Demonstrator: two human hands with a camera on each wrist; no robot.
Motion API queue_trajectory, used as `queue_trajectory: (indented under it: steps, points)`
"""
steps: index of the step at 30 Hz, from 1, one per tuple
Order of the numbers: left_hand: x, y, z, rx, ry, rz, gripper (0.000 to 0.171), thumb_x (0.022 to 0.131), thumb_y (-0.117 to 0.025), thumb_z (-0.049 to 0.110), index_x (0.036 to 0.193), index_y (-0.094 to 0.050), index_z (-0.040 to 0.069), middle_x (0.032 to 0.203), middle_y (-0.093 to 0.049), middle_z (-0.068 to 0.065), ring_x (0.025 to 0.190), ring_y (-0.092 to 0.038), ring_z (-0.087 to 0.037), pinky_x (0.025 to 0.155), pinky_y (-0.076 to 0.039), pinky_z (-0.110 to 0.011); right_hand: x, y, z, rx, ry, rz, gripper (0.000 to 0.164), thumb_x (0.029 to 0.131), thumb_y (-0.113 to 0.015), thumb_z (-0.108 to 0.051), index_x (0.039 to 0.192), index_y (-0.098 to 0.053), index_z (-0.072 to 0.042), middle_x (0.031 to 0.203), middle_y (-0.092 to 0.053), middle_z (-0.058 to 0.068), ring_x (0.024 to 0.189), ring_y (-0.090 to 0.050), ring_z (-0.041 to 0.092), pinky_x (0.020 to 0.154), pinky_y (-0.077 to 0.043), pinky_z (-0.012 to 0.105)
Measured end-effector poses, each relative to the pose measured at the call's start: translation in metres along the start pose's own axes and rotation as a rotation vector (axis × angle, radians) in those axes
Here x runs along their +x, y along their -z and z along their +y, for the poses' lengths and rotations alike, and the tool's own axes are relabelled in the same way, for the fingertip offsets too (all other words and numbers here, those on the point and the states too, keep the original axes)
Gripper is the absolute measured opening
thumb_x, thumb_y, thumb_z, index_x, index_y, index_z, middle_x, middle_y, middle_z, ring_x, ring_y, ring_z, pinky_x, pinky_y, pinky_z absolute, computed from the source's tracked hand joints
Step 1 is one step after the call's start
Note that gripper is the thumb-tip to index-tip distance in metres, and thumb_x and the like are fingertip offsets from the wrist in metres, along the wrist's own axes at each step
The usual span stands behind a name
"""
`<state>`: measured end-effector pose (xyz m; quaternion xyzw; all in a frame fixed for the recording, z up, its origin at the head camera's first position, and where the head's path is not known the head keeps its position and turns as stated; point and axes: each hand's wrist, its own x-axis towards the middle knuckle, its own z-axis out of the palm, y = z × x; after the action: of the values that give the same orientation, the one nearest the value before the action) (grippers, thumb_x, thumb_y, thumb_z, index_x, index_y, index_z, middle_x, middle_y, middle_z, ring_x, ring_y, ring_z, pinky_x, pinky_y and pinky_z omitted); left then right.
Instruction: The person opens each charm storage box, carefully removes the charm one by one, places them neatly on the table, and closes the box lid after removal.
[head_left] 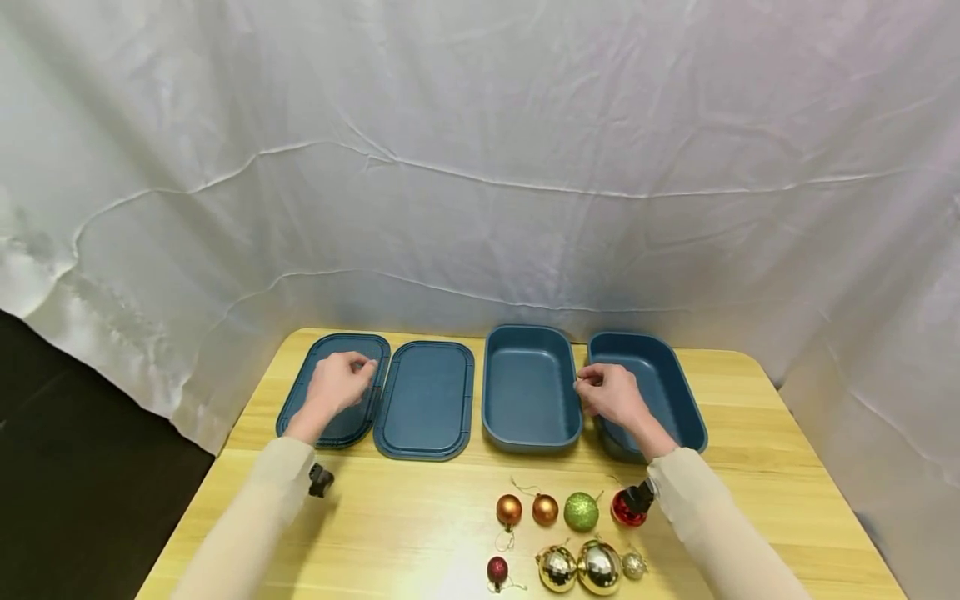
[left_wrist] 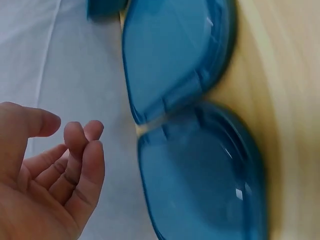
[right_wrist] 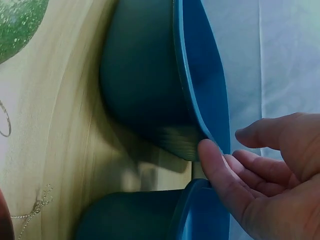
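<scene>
My left hand (head_left: 341,383) hovers above the left blue lid (head_left: 300,417), its fingers loosely bent and holding nothing. In the left wrist view that hand (left_wrist: 60,175) is apart from both lids; a second blue lid (head_left: 425,400) lies to its right. Over the gap between two blue bins, my right hand (head_left: 611,393) reaches toward the side of the middle bin (head_left: 531,383). Its foremost fingertip meets that bin's rim (right_wrist: 187,85) in the right wrist view; whether it presses there I cannot tell. Beneath this hand stands the right bin (head_left: 663,392).
Near the front lie shiny ornaments: two orange balls (head_left: 508,510), a green glitter ball (head_left: 581,511), a red ball (head_left: 628,510) partly behind the right wrist, two gold balls (head_left: 599,567), a small pale gold one (head_left: 634,566) and a dark red one (head_left: 497,570). A white curtain (head_left: 480,233) hangs behind.
</scene>
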<state>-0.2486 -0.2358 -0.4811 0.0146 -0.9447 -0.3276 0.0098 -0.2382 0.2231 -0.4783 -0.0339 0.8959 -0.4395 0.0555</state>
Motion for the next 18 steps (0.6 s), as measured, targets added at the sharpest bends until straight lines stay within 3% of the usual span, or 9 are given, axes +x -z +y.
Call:
queue_trajectory:
  steps: [7,12,18]
  points:
    - [-0.012,0.023,-0.047,-0.023,0.075,0.024,0.044,0.109,-0.056,0.035,0.125,-0.072,-0.002,0.091,-0.079,-0.018,0.06,-0.07,-0.019,0.057,-0.053,-0.03,0.006,-0.004,0.0,-0.069,-0.005,0.022,0.033,0.102,-0.062,-0.008,0.128,-0.069,0.011,0.113,-0.077,0.026,0.067,-0.078,0.026,0.068,-0.065,0.037]
    - [-0.02,0.036,-0.071,0.032,0.125,0.078,0.042,0.107,-0.058,0.035,0.119,-0.075,-0.001,0.087,-0.077,-0.017,0.063,-0.07,-0.019,0.058,-0.053,-0.033,0.008,-0.006,0.002,-0.097,-0.01,0.016,0.032,0.102,-0.061,-0.007,0.127,-0.07,0.01,0.108,-0.077,0.024,0.071,-0.078,0.029,0.065,-0.064,0.035]
    - [-0.027,0.043,-0.094,0.103,0.186,0.111,0.039,0.105,-0.059,0.029,0.117,-0.075,-0.005,0.104,-0.077,-0.025,0.094,-0.07,-0.042,0.077,-0.056,-0.05,0.008,-0.007,0.003,-0.124,-0.007,0.007,0.032,0.102,-0.06,-0.006,0.129,-0.07,0.009,0.109,-0.077,0.023,0.071,-0.077,0.029,0.067,-0.064,0.036]
